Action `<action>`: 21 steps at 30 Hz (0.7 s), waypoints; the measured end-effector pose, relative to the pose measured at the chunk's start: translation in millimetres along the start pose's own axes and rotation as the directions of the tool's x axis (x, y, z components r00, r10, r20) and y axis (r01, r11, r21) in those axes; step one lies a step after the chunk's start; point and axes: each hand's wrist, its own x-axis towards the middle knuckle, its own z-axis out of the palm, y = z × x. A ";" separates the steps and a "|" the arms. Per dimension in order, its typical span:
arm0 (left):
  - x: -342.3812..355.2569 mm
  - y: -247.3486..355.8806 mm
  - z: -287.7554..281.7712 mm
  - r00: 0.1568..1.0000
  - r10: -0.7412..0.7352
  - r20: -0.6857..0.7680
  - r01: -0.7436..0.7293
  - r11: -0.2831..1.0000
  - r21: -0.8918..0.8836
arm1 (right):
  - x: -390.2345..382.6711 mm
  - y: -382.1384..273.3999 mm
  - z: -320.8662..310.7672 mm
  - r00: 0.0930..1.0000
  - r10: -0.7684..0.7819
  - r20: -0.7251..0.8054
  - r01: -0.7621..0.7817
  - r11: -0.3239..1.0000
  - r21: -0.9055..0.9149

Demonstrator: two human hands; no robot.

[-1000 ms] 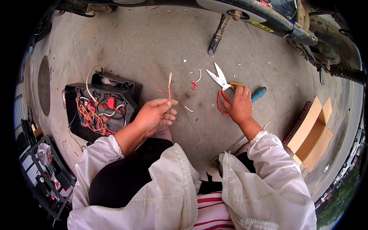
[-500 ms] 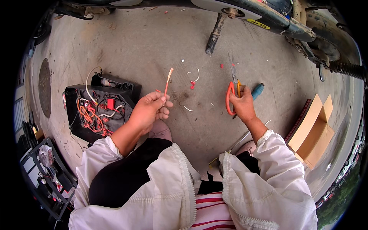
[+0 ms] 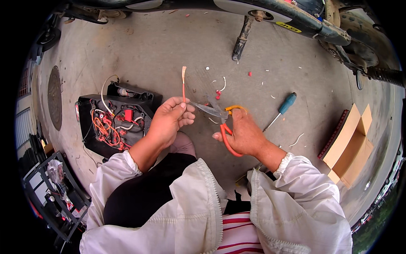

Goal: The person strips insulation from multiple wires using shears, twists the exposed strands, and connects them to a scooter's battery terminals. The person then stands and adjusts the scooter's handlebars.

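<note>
Between thumb and fingers, my left hand (image 3: 171,120) pinches a short orange wire (image 3: 183,86) that points away from me. Its far end is bare, with pale copper strands showing. My right hand (image 3: 247,133) grips scissors (image 3: 213,111) with one red-orange and one yellow-orange handle. The blades point left and their tips come close to the fingers of my left hand; whether they touch the wire I cannot tell. Left of my left hand sits a black plastic case (image 3: 91,127), holding orange and white wires, red connectors and black parts.
A blue-handled screwdriver (image 3: 287,103) lies beyond my right hand, near wire scraps (image 3: 297,139). An open cardboard box (image 3: 349,148) stands at the right. Along the far side is a vehicle with its stand (image 3: 240,44) down. A black metal frame (image 3: 55,194) is at the lower left.
My right hand has swung the scissors leftward from over the screwdriver, turning the blades toward my left hand. The left hand still holds the wire, nearly in place.
</note>
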 end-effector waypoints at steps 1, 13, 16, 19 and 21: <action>-0.2 -0.3 -0.4 1.000 -0.009 0.005 0.009 1.000 -0.001 | 0.4 -2.4 -0.6 1.000 0.007 0.027 -0.009 0.999 0.050; -7.1 6.5 1.1 0.973 -0.106 0.203 0.056 0.970 0.238 | 7.7 -12.6 1.0 0.967 0.015 0.254 -0.130 0.886 0.445; -8.3 12.7 1.1 0.969 -0.115 0.218 0.043 0.950 0.309 | 11.0 -9.5 4.5 0.945 0.033 0.325 -0.204 0.835 0.511; -7.4 14.8 -2.4 0.961 -0.135 0.241 0.047 0.940 0.337 | 14.5 -9.1 3.4 0.935 0.014 0.354 -0.201 0.842 0.500; -7.6 15.9 -3.4 0.956 -0.143 0.257 0.055 0.945 0.323 | 14.4 -8.8 3.7 0.941 0.000 0.338 -0.175 0.855 0.488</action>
